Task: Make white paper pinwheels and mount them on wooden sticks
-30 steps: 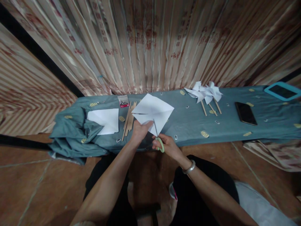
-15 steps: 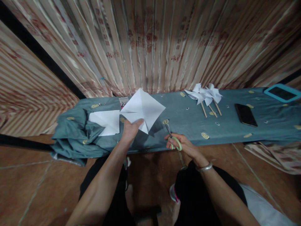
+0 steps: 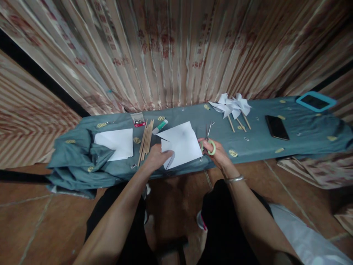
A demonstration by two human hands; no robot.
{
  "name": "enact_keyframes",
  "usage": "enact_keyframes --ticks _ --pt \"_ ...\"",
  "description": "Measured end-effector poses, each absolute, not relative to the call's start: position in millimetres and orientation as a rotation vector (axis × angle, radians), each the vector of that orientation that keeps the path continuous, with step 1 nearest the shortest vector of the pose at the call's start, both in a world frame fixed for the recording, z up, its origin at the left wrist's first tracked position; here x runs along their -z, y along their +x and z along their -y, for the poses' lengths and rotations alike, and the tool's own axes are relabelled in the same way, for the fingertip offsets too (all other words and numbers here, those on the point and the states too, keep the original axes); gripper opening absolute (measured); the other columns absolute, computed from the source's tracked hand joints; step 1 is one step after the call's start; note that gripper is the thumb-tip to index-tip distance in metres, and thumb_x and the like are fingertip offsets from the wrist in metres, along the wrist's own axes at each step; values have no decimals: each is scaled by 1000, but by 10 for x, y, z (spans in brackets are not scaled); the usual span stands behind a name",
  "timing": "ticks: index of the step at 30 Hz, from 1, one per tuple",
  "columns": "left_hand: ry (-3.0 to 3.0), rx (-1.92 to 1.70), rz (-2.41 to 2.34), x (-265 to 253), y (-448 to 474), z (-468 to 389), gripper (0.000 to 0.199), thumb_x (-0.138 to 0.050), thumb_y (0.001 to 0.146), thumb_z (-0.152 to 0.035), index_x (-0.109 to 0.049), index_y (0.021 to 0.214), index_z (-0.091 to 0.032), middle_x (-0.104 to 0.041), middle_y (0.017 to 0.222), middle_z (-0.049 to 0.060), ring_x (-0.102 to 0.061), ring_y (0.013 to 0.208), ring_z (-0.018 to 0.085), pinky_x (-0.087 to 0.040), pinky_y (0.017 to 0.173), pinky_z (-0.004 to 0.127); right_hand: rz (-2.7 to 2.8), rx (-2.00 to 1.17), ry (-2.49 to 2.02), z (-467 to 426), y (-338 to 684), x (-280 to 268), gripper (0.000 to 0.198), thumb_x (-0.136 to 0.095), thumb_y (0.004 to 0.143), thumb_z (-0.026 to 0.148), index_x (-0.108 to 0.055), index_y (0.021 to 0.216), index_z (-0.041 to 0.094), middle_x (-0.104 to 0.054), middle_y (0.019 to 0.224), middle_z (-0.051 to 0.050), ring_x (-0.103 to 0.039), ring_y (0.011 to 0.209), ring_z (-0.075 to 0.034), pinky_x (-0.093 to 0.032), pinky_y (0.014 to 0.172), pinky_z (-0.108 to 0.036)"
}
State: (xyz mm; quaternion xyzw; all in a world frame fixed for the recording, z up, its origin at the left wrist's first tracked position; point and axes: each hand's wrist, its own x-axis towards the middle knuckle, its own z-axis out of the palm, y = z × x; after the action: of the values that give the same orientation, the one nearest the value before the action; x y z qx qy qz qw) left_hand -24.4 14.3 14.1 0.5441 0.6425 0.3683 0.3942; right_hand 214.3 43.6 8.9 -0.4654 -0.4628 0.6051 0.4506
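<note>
Left hand (image 3: pixel 156 159) pinches a slit white paper square (image 3: pixel 182 141); right hand (image 3: pixel 217 152) grips green-handled scissors (image 3: pixel 214 146) beside it.

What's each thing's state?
White square paper: slit, in left hand
Green-handled metal scissors: slightly open, in right hand
White paper sheets: partly covered
Tan wooden sticks: loosely bunched
White paper pinwheels: assembled
Black rectangular phone: screen dark
Blue-framed tablet: screen dark
Green-and-white tube: lying flat
Red box: metal pieces inside
</note>
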Motion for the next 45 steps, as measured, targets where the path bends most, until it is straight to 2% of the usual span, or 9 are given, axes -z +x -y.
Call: enact_keyframes --ticks 4,8,13,17,20,29,36,39,45 --pt "1449 -867 -1609 -98 -247 -133 12 -65 62 -28 -67 61 -16 -66 61 1 -63 66 20 -47 57 26 1193 -1490 -1199 -449 2108 -85 43 -87 50 42 -66 80 19 -53 59 7 -43 51 -7 -33 49 -21" --pt "1398 -898 -1522 -101 -255 -128 19 -66 62 -34 -68 63 -16 -65 60 0 -60 62 18 -44 56 26 1210 -1539 -1226 -448 2104 -106 42 -87 47 36 -65 78 18 -56 59 8 -44 51 -7 -34 49 -21" --pt "1067 -998 -1409 -206 -207 -121 38 -77 55 -47 -71 70 -13 -67 63 5 -61 60 20 -47 56 30 1101 -1535 -1205 -452 2103 -91 39 -87 45 30 -66 75 19 -57 57 9 -45 51 -6 -34 50 -21" --pt "803 -1248 -1091 -273 -156 -135 48 -77 58 -57 -71 81 -15 -72 76 8 -67 78 25 -53 69 34 846 -1525 -1137 -451 2025 -66 39 -87 43 26 -66 74 19 -60 60 8 -51 55 -8 -40 56 -22" --pt "668 -1342 -911 -298 -109 -135 49 -77 59 -57 -71 90 -20 -73 90 6 -67 86 22 -54 71 31 671 -1524 -1114 -437 1928 -49 40 -87 41 25 -63 72 20 -62 62 7 -54 56 -10 -42 58 -24" --pt "539 -1405 -1010 -254 206 -110 37 -88 49 -31 -67 76 -16 -73 85 4 -67 82 18 -51 74 28 604 -1504 -1105 -406 1718 30 39 -86 43 27 -62 73 21 -59 61 8 -50 55 -8 -39 54 -22" --pt "475 -1563 -1092 -198 336 -163 48 -86 49 -24 -68 93 -19 -75 98 5 -68 94 23 -54 84 36 817 -1468 -1118 -342 1684 22 37 -86 49 40 -62 71 21 -59 61 8 -48 54 -8 -37 53 -21" --pt "526 -1601 -1116 -164 277 -200 49 -84 52 -25 -67 98 -18 -74 99 6 -68 97 23 -52 91 37 972 -1497 -1117 -267 1739 -12 38 -82 57 51 -63 69 20 -60 61 5 -48 54 -8 -38 53 -21" --pt "675 -1738 -1196 -159 28 -313 57 -82 57 -24 -63 111 -19 -71 113 9 -66 107 24 -48 99 40 1299 -1740 -1096 -33 1883 -38 49 -69 72 63 -65 91 18 -70 74 -3 -57 63 -12 -42 59 -24"
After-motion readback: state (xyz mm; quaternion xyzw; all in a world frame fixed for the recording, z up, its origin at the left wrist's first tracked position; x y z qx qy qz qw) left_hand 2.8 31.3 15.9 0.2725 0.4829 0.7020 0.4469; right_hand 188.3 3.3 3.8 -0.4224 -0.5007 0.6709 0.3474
